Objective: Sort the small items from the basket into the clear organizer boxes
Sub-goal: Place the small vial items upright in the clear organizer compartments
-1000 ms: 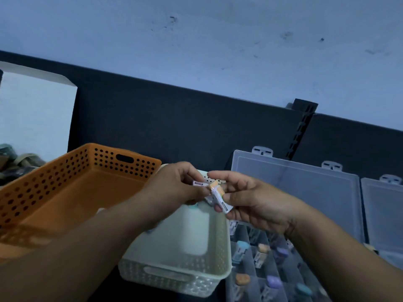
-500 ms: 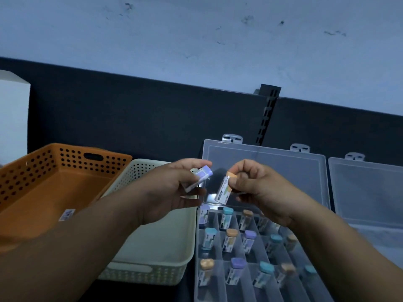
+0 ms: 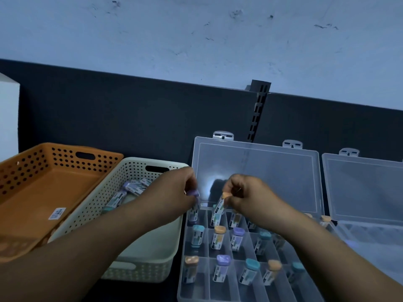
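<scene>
The left hand pinches a purple-capped vial and the right hand an orange-capped vial, each grip narrow, over the back row of the clear organizer box. Other vials, seemingly alike, lie in the cream basket.

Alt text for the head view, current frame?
Two hands each hold a small capped vial at the back row of an open clear organizer box: the left hand pinches a purple-capped vial, the right hand an orange-capped vial. A cream basket holding more vials sits left of the box, an orange basket beside it.
</scene>
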`<state>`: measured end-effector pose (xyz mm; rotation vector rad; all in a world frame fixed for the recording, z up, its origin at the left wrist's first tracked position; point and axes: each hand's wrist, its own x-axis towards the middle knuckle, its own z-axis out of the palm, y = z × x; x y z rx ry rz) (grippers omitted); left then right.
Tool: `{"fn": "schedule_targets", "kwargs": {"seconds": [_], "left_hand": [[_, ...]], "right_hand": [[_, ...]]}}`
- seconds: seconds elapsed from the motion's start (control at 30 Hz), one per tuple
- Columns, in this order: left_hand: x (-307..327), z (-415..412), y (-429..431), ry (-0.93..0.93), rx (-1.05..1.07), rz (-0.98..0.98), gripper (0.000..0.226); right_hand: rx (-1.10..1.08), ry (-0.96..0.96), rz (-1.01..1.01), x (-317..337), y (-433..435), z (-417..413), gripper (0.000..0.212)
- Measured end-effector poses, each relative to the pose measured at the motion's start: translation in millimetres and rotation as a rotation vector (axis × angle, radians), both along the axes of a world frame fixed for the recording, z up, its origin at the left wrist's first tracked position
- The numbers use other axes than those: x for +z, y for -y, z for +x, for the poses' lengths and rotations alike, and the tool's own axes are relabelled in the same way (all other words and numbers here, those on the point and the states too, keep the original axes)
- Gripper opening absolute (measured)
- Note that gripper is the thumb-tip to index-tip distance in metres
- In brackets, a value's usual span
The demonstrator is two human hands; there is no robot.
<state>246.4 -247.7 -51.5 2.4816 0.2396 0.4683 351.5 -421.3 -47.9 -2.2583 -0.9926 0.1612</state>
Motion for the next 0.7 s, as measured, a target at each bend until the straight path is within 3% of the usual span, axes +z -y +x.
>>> {"fn": "schedule_targets", "kwargs": {"seconds": [0.3, 0.43, 0.7], "left_hand": [[-3.6, 9.4, 8.8, -0.053, -0.104, 0.235, 0.01], [0.1, 11.3, 18.5, -0.062, -0.2, 0.25, 0.007], [0.1, 10.5, 4.8, -0.153, -0.154, 0.27, 0.015]], "right_hand": [[0.027, 0.109, -0.138, -14.9, -0.7, 3.7, 0.012], [0.039, 0.128, -0.158, -14.4, -0.9, 4.7, 0.012], [0.028, 0.088, -0.165, -17.9, -4.5, 4.6, 0.012]]}}
